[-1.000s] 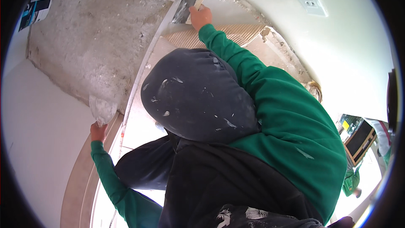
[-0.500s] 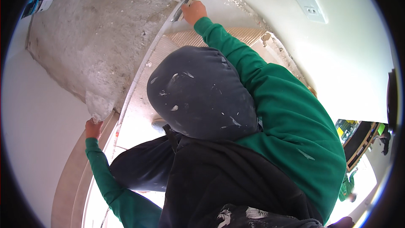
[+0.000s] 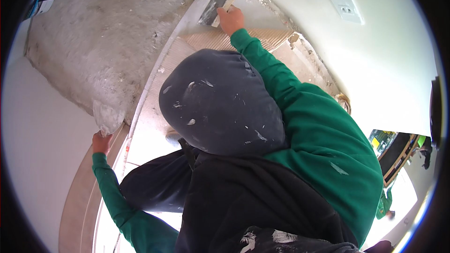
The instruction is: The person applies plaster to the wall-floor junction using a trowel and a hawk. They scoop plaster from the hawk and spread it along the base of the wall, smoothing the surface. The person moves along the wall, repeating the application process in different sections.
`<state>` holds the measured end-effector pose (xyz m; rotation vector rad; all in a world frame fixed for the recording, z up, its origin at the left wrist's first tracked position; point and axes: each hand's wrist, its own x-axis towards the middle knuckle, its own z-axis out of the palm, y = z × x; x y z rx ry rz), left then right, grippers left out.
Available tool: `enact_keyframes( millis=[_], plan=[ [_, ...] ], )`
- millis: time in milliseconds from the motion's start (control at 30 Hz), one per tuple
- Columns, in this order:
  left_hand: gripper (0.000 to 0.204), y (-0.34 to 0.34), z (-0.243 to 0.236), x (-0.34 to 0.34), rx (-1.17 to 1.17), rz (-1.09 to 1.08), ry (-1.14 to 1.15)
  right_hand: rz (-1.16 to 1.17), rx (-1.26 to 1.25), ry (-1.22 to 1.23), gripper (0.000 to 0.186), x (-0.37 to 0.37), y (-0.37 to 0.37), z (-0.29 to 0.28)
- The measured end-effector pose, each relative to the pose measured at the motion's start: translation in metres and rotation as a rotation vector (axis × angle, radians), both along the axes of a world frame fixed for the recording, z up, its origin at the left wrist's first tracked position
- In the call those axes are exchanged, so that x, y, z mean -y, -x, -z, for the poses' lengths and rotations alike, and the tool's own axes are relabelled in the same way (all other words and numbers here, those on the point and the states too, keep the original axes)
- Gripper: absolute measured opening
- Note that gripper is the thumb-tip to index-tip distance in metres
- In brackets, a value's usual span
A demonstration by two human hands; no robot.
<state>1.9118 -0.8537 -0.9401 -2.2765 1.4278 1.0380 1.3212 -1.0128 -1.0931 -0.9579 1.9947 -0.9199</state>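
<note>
Film of crumpled translucent plastic, perhaps a bag, rises toward twelve o'clock from the left hand, whose grip looks closed around its gathered lower end; that forearm slopes up toward eleven. Well apart, toward two o'clock from there, the flat trowel lies over a smooth pale patch of floor, its long axis running from one o'clock to seven. Whether the blade touches the patch, I cannot tell. The right hand, the nearer one, has its grip wrapped on the handle along the trowel's right edge, so the blade lies at ten o'clock from it. The right arm reaches out toward eleven, its sleeve crossing the ridged adhesive with the elbow bent.
</note>
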Motion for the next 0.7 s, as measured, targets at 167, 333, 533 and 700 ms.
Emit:
enact_keyframes(
  millis=[167,333,533,700],
  plan=[
    [0.033,-0.003,0.003,-0.001,-0.036,0.083,0.048,0.043,0.065,0.016,0.032,0.013,-0.011,0.023],
    [0.032,0.000,-0.003,0.000,0.003,0.068,0.011,0.028,0.078,0.030,0.035,0.021,-0.019,0.018],
    [0.029,-0.013,0.004,-0.007,-0.048,0.058,0.070,-0.025,0.042,0.074,0.036,0.035,-0.027,0.030],
    [0.029,0.005,-0.004,0.002,-0.030,0.062,0.027,-0.004,0.164,0.151,0.035,0.022,-0.018,0.024]
  ],
)
